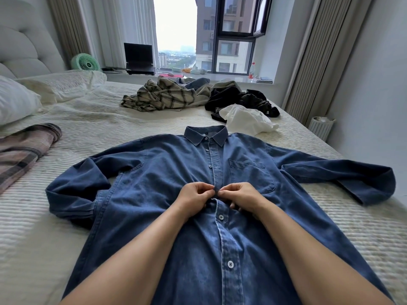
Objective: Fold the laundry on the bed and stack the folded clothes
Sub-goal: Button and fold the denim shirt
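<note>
Bed [66,227] with a pale ribbed cover fills the near and middle ground, and a denim shirt [167,172] lies flat on it, front up, collar toward the far side, sleeves bent at left and right. Both hands meet at the shirt's button strip, about mid-chest. Left hand [193,198] pinches the strip's edge with curled fingers; right hand [240,198] pinches the facing edge the same way, fingertips nearly touching the left's. Whether a button sits between them I cannot tell.

Farther back on the bed lie unfolded clothes: a plaid shirt [160,97] at centre, a black garment [242,99] to its right, and a white garment [246,119] just beyond the denim collar. A striped cloth [24,150] lies at the left edge, near white pillows [17,100] and a padded headboard [24,47].

Beyond the bed runs a window sill [220,77] holding a green fan [84,62], an open laptop [138,58] and a bottle [252,71]. Curtains [114,29] flank the window [220,34], which looks onto a tall building. A white bin [320,126] stands on the floor at the right.
</note>
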